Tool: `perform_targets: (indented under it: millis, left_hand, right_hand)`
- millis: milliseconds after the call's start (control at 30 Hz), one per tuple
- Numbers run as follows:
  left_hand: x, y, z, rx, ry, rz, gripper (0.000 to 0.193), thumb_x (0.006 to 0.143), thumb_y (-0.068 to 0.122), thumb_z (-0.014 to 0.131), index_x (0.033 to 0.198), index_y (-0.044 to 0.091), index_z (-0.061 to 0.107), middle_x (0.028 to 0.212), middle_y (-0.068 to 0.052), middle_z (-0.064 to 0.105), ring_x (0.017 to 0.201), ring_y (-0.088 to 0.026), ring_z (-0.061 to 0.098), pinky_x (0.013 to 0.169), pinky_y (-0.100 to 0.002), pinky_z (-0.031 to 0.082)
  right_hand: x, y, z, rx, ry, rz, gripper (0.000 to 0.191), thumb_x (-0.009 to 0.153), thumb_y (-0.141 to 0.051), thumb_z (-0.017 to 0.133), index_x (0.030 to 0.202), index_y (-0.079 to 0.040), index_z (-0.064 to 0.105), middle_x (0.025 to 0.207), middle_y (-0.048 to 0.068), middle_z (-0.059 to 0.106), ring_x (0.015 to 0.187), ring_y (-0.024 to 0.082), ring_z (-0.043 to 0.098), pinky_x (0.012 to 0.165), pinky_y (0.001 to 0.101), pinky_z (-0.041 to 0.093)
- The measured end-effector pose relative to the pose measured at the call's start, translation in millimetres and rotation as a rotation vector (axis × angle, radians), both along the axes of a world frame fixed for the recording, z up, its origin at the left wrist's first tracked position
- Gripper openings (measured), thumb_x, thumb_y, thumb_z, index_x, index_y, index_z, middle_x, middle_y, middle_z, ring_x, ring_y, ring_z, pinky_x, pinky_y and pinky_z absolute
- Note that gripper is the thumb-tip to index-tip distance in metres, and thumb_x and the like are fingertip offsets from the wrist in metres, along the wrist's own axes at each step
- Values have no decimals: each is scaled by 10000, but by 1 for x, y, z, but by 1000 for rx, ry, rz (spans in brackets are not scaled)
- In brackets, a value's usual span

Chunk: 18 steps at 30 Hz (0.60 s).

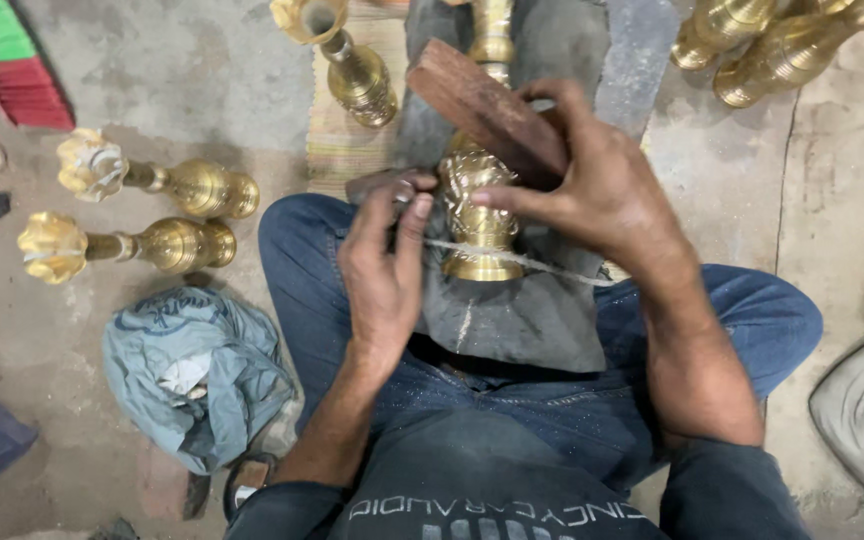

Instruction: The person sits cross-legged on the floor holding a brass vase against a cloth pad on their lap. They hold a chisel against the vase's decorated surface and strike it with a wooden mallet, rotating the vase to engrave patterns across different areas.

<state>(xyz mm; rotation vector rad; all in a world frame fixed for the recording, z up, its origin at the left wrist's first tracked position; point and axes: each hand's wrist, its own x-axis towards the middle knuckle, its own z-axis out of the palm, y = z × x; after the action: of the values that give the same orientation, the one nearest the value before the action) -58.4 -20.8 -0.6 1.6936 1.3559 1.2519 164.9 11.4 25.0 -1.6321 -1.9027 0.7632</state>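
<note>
A shiny, ribbed brass vessel piece with an embossed upper band [476, 215] is being held upright on a dark grey cloth [532, 315] spread over the lap of a seated person in blue jeans. The piece is being pinched at its embossed band by the thumb and fingers of the left hand [382, 265], which is also closing on a small dark tool, though its kind cannot be told. A brown, rectangular wooden block [482, 105] is being gripped by the right hand [602, 190], whose fingertips are also being pressed against the brass piece from the other side; the block is being held tilted just above the top of the piece. A thin pale cord [552, 265] is being stretched across the lower part of the brass piece. On the concrete floor [162, 70] to the person's left, two finished brass stands with flower-shaped heads [132, 215] are lying side by side, and a crumpled grey-blue cloth bundle [197, 370] is lying near them. More brass pieces [772, 40] are lying at the upper right.
</note>
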Motion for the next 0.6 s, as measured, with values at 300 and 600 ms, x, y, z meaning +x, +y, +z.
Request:
perform_targets:
  millis: [300,600]
  left_hand:
    - [9,-4,21,10,-13,-76,251,1122,184,592,1325,43,633,1302,-102,734,1221,-229,722,1084,-364,566]
    - [-6,6,20,84,-146,-62,149,1066,89,711,1198,21,723,1255,-101,712,1068,-179,726,902,-304,603]
  right_hand:
    - [30,17,9,-393,190,16,1041,743,-445,896,1571,-107,363,1035,235,712,747,388,732,569,530,567]
    - [11,4,16,-10,69,12,863,821,-565,869,1430,-58,528,1163,205,723,1102,273,721,863,436,568]
